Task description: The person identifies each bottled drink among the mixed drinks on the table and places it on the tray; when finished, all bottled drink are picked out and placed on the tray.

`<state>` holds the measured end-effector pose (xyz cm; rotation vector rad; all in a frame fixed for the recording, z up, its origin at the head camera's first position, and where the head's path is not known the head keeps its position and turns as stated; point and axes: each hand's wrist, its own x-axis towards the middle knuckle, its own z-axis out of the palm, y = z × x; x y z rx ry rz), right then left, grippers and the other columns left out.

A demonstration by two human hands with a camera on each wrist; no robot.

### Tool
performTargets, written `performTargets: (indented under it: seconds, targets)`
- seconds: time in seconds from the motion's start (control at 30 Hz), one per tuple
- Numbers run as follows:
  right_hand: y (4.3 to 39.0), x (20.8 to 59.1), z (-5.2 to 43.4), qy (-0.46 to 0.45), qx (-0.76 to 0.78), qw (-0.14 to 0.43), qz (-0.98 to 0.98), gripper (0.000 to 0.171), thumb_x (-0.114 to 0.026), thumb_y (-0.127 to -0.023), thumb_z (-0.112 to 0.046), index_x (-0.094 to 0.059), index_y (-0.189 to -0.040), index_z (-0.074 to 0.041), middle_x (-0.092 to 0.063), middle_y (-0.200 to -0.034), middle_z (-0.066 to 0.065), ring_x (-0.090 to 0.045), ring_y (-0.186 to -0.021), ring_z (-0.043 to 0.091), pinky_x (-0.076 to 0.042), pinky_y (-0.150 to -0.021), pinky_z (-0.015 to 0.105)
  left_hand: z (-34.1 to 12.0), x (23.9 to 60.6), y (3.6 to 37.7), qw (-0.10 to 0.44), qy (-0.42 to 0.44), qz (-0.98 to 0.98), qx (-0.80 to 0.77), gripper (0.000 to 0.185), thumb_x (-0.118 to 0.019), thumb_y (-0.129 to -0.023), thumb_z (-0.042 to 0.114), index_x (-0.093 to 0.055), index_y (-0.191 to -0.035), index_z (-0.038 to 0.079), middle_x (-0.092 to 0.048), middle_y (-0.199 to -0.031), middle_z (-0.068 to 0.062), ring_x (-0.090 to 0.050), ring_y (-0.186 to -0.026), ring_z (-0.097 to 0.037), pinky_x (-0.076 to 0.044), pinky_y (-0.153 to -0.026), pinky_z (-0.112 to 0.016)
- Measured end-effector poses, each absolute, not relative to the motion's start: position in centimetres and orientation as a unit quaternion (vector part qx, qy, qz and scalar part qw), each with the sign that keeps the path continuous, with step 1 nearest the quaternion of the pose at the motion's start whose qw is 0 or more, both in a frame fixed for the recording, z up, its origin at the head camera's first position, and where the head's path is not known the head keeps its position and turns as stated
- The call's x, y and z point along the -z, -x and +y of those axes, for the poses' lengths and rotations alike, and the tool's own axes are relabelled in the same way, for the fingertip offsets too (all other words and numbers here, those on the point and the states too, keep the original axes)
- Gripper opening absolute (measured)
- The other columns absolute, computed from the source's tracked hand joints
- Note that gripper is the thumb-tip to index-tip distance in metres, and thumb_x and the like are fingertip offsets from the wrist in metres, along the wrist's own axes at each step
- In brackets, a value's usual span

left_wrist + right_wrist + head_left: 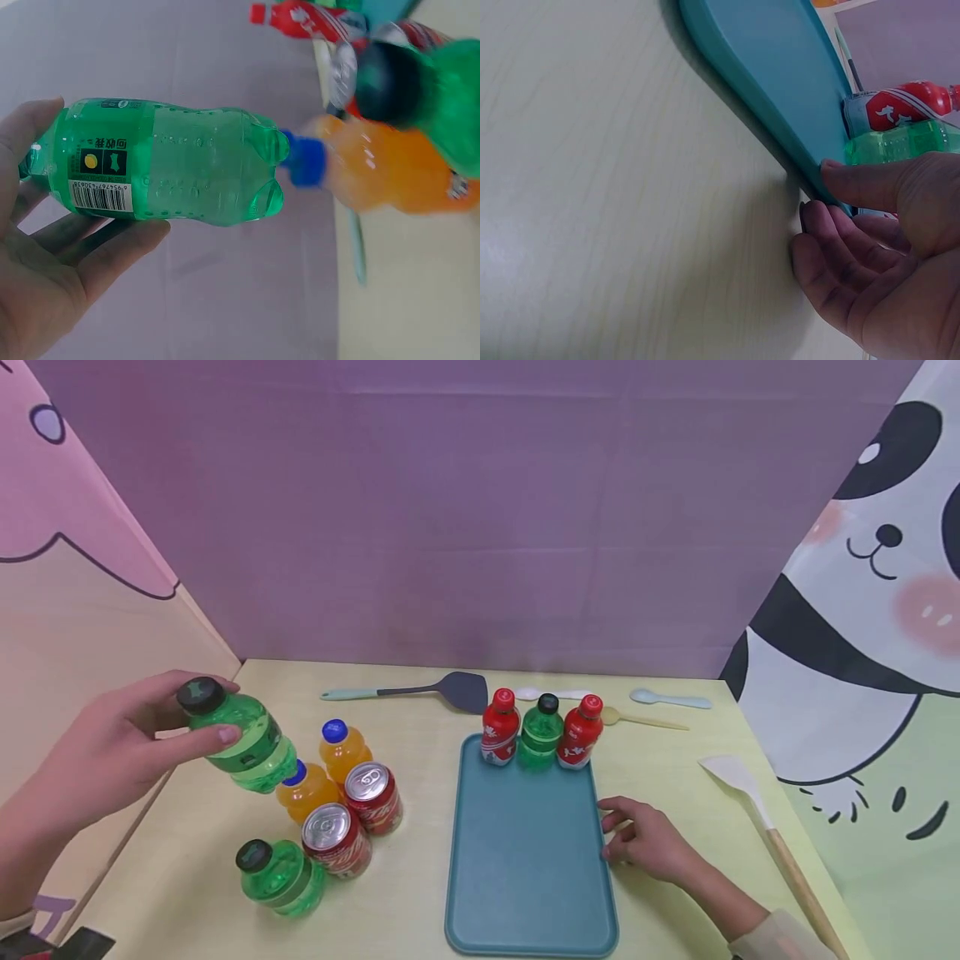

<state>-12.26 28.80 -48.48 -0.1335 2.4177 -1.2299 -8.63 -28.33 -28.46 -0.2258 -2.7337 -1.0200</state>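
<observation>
My left hand [123, 752] grips a green soda bottle [251, 739] with a black cap, tilted in the air above the left side of the table. In the left wrist view the bottle's barcode [100, 196] shows. On the right, my right hand [651, 839] pinches the long edge of the teal tray [532, 860], its thumb [855, 182] on the rim and fingers curled against the side. At the tray's far end stand two red bottles [500, 728] [581, 733] with a green bottle [541, 732] between them.
Below the held bottle stand two orange juice bottles [345, 750] [306, 793], two red cans [373, 799] [336, 841] and another green bottle [281, 878]. A dark spatula [461, 691] and several spoons lie along the back; a white spatula [772, 831] with a wooden handle lies at right.
</observation>
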Motion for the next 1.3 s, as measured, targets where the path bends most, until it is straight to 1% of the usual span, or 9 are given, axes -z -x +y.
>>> performTargets:
  seconds: [0.17,0.27,0.37,0.47,0.57,0.87,1.0,1.13,1.3]
  targets:
    - [12.3,48.3,28.7,0.046,0.443,0.211,0.87,0.066,-0.082,-0.08,0.001,-0.055,-0.14,0.001,-0.067,-0.106,0.009,-0.066,-0.087,0.021,-0.06,-0.068,0.036,-25.4,26.9,10.0,0.083,0.111,-0.922,0.36,0.042,-0.083,-0.088,0.02,-0.068,-0.126,0.024,-0.074,-0.104,0.008,-0.07,-0.09,-0.002,-0.055,-0.071,-0.021]
    - [12.4,48.3,28.7,0.039,0.444,0.211,0.87,0.066,-0.082,-0.08,0.002,-0.055,-0.14,0.001,-0.066,-0.105,0.009,-0.066,-0.086,0.021,-0.06,-0.068,0.036,-23.1,26.5,10.9,0.056,0.141,-0.912,0.382,0.039,-0.081,-0.09,0.02,-0.067,-0.127,0.021,-0.074,-0.106,0.003,-0.072,-0.095,-0.012,-0.058,-0.075,-0.024]
    - [12.4,48.2,28.6,0.034,0.445,0.212,0.87,0.066,-0.082,-0.079,0.003,-0.055,-0.14,0.001,-0.066,-0.105,0.009,-0.066,-0.086,0.021,-0.06,-0.068,0.036,-20.4,26.4,11.9,0.023,0.162,-0.901,0.401,0.037,-0.08,-0.091,0.024,-0.067,-0.125,0.019,-0.074,-0.109,-0.001,-0.073,-0.101,-0.024,-0.06,-0.081,-0.032]
    - [12.4,48.2,28.6,0.034,0.444,0.21,0.87,0.066,-0.082,-0.08,0.003,-0.055,-0.14,0.001,-0.066,-0.104,0.009,-0.066,-0.085,0.021,-0.06,-0.067,0.037,-17.5,26.8,13.2,-0.009,0.177,-0.889,0.422,0.04,-0.08,-0.091,0.028,-0.065,-0.126,0.017,-0.073,-0.114,-0.003,-0.073,-0.105,-0.029,-0.061,-0.085,-0.041]
    - [12.4,48.1,28.6,0.038,0.442,0.207,0.872,0.066,-0.082,-0.08,0.003,-0.055,-0.14,0.001,-0.066,-0.104,0.009,-0.066,-0.085,0.021,-0.06,-0.067,0.036,-14.4,27.8,14.6,-0.031,0.18,-0.874,0.449,0.043,-0.082,-0.089,0.029,-0.064,-0.125,0.016,-0.072,-0.116,-0.004,-0.073,-0.106,-0.028,-0.061,-0.087,-0.045]
    - [12.5,48.3,28.5,0.051,0.449,0.205,0.868,0.067,-0.083,-0.08,0.0,-0.054,-0.14,0.004,-0.066,-0.105,0.01,-0.066,-0.083,0.02,-0.059,-0.064,0.034,-5.2,31.5,16.9,-0.066,0.18,-0.863,0.467,0.041,-0.085,-0.086,0.032,-0.065,-0.121,0.022,-0.07,-0.115,0.002,-0.068,-0.109,-0.022,-0.059,-0.085,-0.041]
    - [12.3,48.5,28.4,0.045,0.451,0.2,0.868,0.065,-0.082,-0.08,0.002,-0.055,-0.139,0.003,-0.066,-0.104,0.009,-0.066,-0.082,0.02,-0.058,-0.063,0.034,-1.8,33.3,17.1,-0.082,0.188,-0.868,0.452,0.044,-0.086,-0.084,0.035,-0.066,-0.122,0.023,-0.071,-0.116,0.002,-0.065,-0.109,-0.02,-0.059,-0.082,-0.036]
    - [12.1,48.7,28.6,0.042,0.452,0.197,0.869,0.065,-0.082,-0.079,0.003,-0.056,-0.139,0.003,-0.067,-0.103,0.009,-0.066,-0.082,0.021,-0.057,-0.063,0.034,1.2,35.3,16.6,-0.106,0.196,-0.864,0.451,0.048,-0.086,-0.084,0.036,-0.065,-0.124,0.024,-0.071,-0.119,0.0,-0.064,-0.11,-0.018,-0.058,-0.082,-0.036]
    - [12.2,48.8,28.8,0.043,0.46,0.2,0.864,0.065,-0.082,-0.079,0.003,-0.056,-0.139,0.003,-0.067,-0.102,0.009,-0.066,-0.081,0.021,-0.057,-0.063,0.035,4.2,37.9,16.3,-0.114,0.195,-0.862,0.454,0.044,-0.086,-0.084,0.038,-0.064,-0.121,0.026,-0.07,-0.118,0.002,-0.063,-0.11,-0.016,-0.057,-0.084,-0.033]
